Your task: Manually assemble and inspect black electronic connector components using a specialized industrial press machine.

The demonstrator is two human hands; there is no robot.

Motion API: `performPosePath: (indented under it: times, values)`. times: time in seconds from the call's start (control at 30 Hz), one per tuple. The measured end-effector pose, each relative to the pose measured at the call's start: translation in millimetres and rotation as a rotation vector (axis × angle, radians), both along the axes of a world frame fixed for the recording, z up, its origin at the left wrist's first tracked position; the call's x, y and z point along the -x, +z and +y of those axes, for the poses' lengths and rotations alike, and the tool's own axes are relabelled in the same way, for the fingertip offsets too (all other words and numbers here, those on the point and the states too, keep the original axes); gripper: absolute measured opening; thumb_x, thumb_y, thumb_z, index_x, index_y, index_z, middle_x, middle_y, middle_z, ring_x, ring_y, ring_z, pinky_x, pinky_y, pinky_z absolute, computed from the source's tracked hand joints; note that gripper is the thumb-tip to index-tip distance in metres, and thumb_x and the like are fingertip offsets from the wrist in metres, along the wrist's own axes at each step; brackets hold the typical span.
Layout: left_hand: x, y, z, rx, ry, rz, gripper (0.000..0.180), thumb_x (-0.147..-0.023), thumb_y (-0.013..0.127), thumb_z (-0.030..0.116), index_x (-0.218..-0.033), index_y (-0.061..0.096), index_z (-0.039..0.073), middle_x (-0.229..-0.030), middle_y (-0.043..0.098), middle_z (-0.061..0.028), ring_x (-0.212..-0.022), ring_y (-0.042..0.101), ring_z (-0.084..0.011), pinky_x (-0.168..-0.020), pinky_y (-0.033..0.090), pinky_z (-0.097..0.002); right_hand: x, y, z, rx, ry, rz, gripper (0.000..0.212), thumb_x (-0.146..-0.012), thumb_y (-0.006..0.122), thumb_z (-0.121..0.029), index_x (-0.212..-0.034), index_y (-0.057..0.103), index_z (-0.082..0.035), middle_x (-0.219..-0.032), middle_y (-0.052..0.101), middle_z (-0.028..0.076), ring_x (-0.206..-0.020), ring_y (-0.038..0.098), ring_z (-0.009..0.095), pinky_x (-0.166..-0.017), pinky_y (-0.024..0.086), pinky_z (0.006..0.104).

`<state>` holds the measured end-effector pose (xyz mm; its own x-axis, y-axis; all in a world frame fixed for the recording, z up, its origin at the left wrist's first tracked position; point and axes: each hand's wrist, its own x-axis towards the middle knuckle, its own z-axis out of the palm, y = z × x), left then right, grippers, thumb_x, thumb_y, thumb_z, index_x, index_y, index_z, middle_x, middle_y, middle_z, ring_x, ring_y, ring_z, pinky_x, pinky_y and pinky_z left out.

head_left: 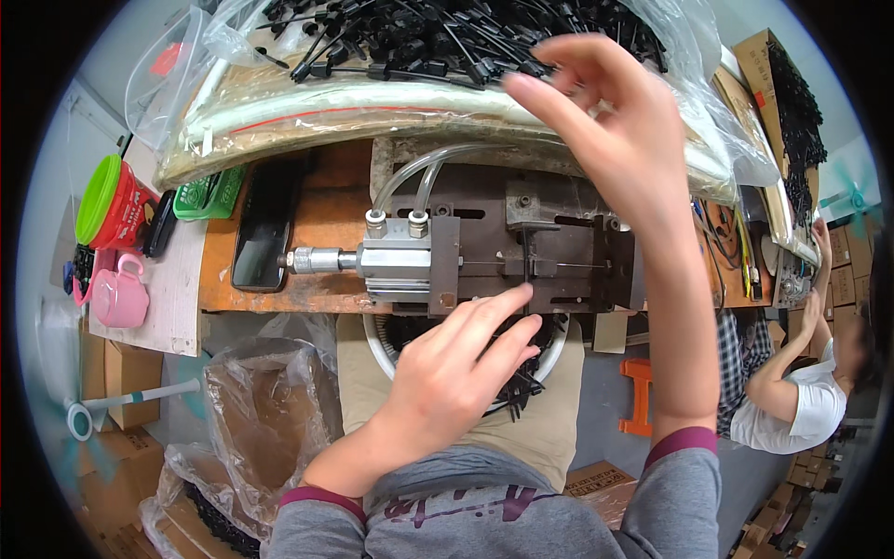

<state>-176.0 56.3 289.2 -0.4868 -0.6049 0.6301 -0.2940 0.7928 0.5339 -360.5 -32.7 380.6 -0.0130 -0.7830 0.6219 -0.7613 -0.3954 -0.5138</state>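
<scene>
A slim black plastic part (526, 250) stands across the middle of a dark metal fixture (484, 200) on the bench. At its near end is my left hand (447, 368), palm down with fingers stretched forward and slightly apart. One fingertip reaches the part, but I cannot tell whether it touches. My right hand (615, 121) is raised over the front edge of a heap of black plastic parts (400, 42). Its thumb and forefinger are spread, the other fingers are curled, and nothing shows between them. A silver air cylinder (396, 265) with two clear hoses is mounted at the fixture's left.
A plastic-lined tray rim (307, 126) borders the heap. Left of the fixture lie a phone (265, 224), a green basket (209, 193), a red tub (116, 205) and a pink mug (121, 293). A white-rimmed container (377, 349) with black parts sits below. Another person (801, 401) works at right.
</scene>
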Motion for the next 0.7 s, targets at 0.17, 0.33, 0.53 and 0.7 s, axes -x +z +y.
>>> performPosePath:
  times: [0.17,0.33,0.53,0.7]
  values:
    - [16.0,-27.3,3.0,0.036,0.037,-0.110,0.027,-0.077,0.079,0.011,-0.099,0.069,-0.001,-0.129,0.065,-0.0202,-0.089,0.070,-0.0257,-0.080,0.058,-0.0345,-6.4,26.9,-77.3,-0.288,0.015,0.374,0.058,-0.072,0.076,-0.033,-0.109,0.067,0.011,-0.107,0.069,0.029,-0.103,0.068,0.038,-0.091,0.054,0.0413]
    - [21.9,-31.1,4.8,0.116,0.067,-0.231,0.027,-0.075,0.078,0.011,-0.096,0.069,-0.001,-0.129,0.065,-0.0210,-0.078,0.070,-0.0233,-0.072,0.057,-0.0326,-9.8,31.4,-117.7,-0.480,-0.053,0.649,0.050,-0.069,0.075,-0.031,-0.096,0.070,0.012,-0.097,0.069,0.032,-0.096,0.069,0.040,-0.087,0.056,0.0412]
    - [22.0,-25.2,-3.3,0.107,0.070,-0.261,0.024,-0.075,0.078,0.012,-0.093,0.069,-0.001,-0.129,0.065,-0.0202,-0.070,0.068,-0.0220,-0.066,0.055,-0.0307,8.9,25.2,-135.5,-0.454,-0.074,0.835,0.042,-0.071,0.076,-0.025,-0.098,0.073,0.006,-0.099,0.071,0.028,-0.098,0.069,0.039,-0.087,0.056,0.0428]
    - [21.7,-28.3,-4.0,0.078,0.073,-0.250,0.023,-0.074,0.080,0.011,-0.093,0.070,0.001,-0.130,0.066,-0.0180,-0.063,0.066,-0.0205,-0.061,0.053,-0.0298,23.3,51.2,-120.9,-0.441,-0.051,0.800,0.047,-0.067,0.085,-0.025,-0.100,0.073,0.006,-0.098,0.071,0.027,-0.098,0.070,0.037,-0.087,0.055,0.0415]
